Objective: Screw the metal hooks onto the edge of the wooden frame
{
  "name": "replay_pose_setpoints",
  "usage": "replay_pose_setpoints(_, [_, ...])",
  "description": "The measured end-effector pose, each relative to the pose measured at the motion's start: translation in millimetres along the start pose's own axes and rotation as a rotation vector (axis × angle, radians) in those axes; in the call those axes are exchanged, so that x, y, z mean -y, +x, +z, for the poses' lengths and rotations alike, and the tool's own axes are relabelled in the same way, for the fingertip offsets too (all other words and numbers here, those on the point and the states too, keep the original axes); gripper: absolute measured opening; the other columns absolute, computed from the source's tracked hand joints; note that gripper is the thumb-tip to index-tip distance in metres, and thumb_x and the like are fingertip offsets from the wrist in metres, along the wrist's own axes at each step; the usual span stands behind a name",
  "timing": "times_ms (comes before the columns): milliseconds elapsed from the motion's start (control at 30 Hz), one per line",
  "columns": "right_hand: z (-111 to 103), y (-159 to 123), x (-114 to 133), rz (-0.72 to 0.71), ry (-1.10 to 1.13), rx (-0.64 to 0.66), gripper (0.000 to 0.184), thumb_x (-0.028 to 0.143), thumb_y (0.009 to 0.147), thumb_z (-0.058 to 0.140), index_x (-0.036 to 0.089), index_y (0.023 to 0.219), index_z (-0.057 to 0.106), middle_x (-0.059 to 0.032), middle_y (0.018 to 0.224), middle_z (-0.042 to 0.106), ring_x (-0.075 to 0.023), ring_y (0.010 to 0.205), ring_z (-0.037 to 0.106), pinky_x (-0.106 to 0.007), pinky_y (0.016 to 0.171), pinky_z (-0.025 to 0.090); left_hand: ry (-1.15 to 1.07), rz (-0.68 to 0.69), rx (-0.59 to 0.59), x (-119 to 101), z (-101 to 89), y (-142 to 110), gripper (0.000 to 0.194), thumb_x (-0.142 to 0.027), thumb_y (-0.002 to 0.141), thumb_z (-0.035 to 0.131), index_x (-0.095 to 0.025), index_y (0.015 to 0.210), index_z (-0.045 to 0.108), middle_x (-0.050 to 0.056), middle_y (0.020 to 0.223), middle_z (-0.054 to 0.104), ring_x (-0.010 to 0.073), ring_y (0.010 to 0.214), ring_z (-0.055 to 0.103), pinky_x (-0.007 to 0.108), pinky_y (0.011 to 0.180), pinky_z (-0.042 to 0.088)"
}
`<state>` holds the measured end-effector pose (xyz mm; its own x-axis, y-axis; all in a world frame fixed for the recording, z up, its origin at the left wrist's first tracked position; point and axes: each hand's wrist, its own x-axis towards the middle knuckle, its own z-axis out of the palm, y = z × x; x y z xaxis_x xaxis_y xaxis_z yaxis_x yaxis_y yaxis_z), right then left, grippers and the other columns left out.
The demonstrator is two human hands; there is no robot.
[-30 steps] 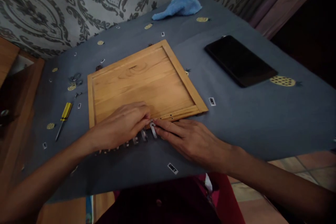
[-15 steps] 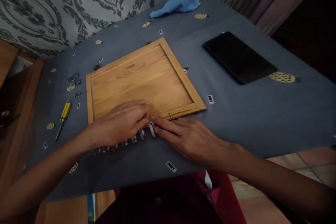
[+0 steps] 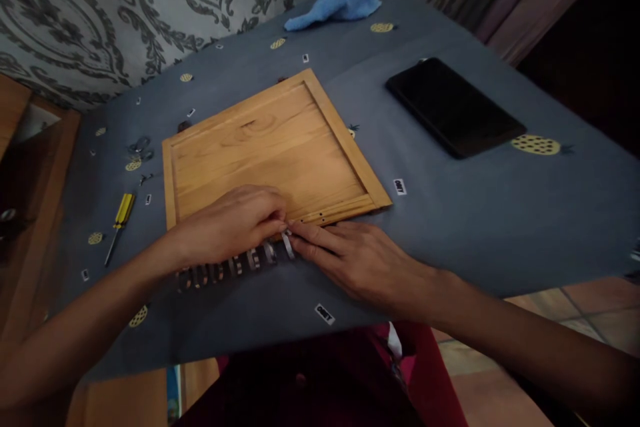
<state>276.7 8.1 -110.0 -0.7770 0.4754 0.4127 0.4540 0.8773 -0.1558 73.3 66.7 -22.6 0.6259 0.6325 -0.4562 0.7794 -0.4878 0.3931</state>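
Note:
A framed wooden panel (image 3: 270,140) lies on the table with a row of metal hooks (image 3: 235,265) along its near edge. My left hand (image 3: 245,221) rests over that edge, thumb and fingertips pinched at the top of one metal hook (image 3: 288,244); whatever is between them is too small to make out. From the right, my right hand (image 3: 357,260) holds the same hook by its side with the fingertips, other fingers against the panel's edge. Small dark holes (image 3: 321,215) show in the frame just right of the hook.
A yellow-handled screwdriver (image 3: 121,220) lies left of the panel, near small metal pieces (image 3: 145,179) and a clear, hard-to-make-out item (image 3: 140,148). A black tablet (image 3: 455,107) lies at the right. Farther back is a blue cloth (image 3: 335,5). The patterned tablecloth (image 3: 480,233) ends at the near edge.
My left hand has lifted and shifted slightly, uncovering more of the hook row. My right hand stays at the same hook. The whole view has moved a little.

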Motion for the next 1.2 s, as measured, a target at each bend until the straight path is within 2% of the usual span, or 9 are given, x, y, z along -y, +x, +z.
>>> replay_pose_setpoints(133, [1.6,0.4,0.2,0.011,-0.002,0.009,0.035,0.006,0.088,0.050,0.011,0.119,0.063,-0.0116,0.132,0.063,-0.0172,0.070,0.065,-0.034,0.062,0.056,-0.045,-0.010,-0.034,4.1,-1.6,-4.3,0.022,-0.031,0.095,0.052,-0.017,0.079,0.061,0.000,0.077,0.062,0.0133,0.074,0.056,0.026,0.066,0.037])
replay_pose_setpoints(333, [3.9,-1.5,-0.1,0.029,0.011,0.004,0.038,0.004,0.087,0.048,0.013,0.121,0.063,-0.0109,0.131,0.064,-0.0174,0.075,0.066,-0.033,0.066,0.057,-0.258,-0.086,-0.292,28.1,-4.9,-46.3,0.023,-0.039,0.092,0.053,-0.020,0.090,0.065,-0.001,0.084,0.066,0.0119,0.073,0.059,0.023,0.062,0.042])
replay_pose_setpoints(467, [4.7,-5.8,-1.6,0.011,0.051,-0.003,0.043,0.003,0.091,0.040,0.013,0.127,0.060,-0.0120,0.133,0.062,-0.0217,0.095,0.068,-0.038,0.076,0.059,-0.227,-0.351,-0.577,63.8,1.3,-96.1,0.031,-0.048,0.089,0.050,-0.020,0.091,0.064,0.002,0.081,0.064,0.0136,0.072,0.059,0.024,0.062,0.046])
replay_pose_setpoints(600, [18.5,-16.1,-8.5,-0.010,0.025,-0.070,0.061,0.006,0.092,0.039,0.021,0.151,0.036,-0.0083,0.136,0.060,-0.0249,0.095,0.069,-0.039,0.064,0.061,-0.017,-0.681,-0.789,102.6,12.6,-151.9,0.026,-0.039,0.094,0.044,-0.018,0.096,0.059,0.005,0.088,0.064,0.0172,0.080,0.060,0.030,0.070,0.047])
replay_pose_setpoints(633, [24.1,-19.2,-10.7,-0.005,0.025,-0.097,0.066,0.008,0.092,0.038,0.025,0.154,0.027,-0.0068,0.138,0.059,-0.0250,0.093,0.070,-0.039,0.062,0.061,0.043,-0.767,-0.815,109.8,16.0,-163.7,0.023,-0.036,0.094,0.046,-0.018,0.096,0.060,0.006,0.092,0.064,0.0186,0.084,0.060,0.032,0.074,0.048])
replay_pose_setpoints(733, [39.3,-27.9,-16.5,-0.026,0.046,-0.130,0.071,0.007,0.091,0.036,0.029,0.156,0.020,-0.0042,0.140,0.057,-0.0253,0.093,0.071,-0.040,0.061,0.062,0.121,-0.936,-0.790,123.5,29.4,-185.5,0.023,-0.035,0.095,0.052,-0.014,0.099,0.061,0.007,0.097,0.064,0.0186,0.089,0.061,0.037,0.081,0.052])
replay_pose_setpoints(900, [44.2,-33.3,-20.6,-0.034,0.068,-0.088,0.067,0.010,0.092,0.038,0.030,0.155,0.024,-0.0032,0.143,0.053,-0.0239,0.100,0.070,-0.037,0.071,0.063,0.066,-0.991,-0.693,142.1,50.4,-176.5,0.032,-0.038,0.094,0.057,-0.014,0.113,0.060,0.008,0.111,0.064,0.0193,0.097,0.064,0.041,0.086,0.055])
replay_pose_setpoints(1033, [29.7,-24.8,-15.6,-0.020,0.038,-0.099,0.059,0.010,0.095,0.039,0.029,0.151,0.035,-0.0046,0.142,0.055,-0.0207,0.094,0.071,-0.035,0.068,0.062,0.001,-1.028,-0.715,163.4,48.7,-161.4,0.034,-0.038,0.093,0.059,-0.014,0.117,0.059,0.009,0.116,0.062,0.0210,0.102,0.063,0.042,0.087,0.055])
replay_pose_setpoints(1200, [4.5,-6.6,-4.3,-0.010,0.052,-0.001,0.039,0.007,0.095,0.041,0.015,0.128,0.060,-0.0117,0.130,0.064,-0.0214,0.093,0.071,-0.036,0.071,0.062,-0.147,-0.892,-0.860,162.7,31.6,-154.5,0.025,-0.038,0.092,0.060,-0.013,0.097,0.063,0.004,0.091,0.064,0.0142,0.079,0.062,0.031,0.072,0.055])
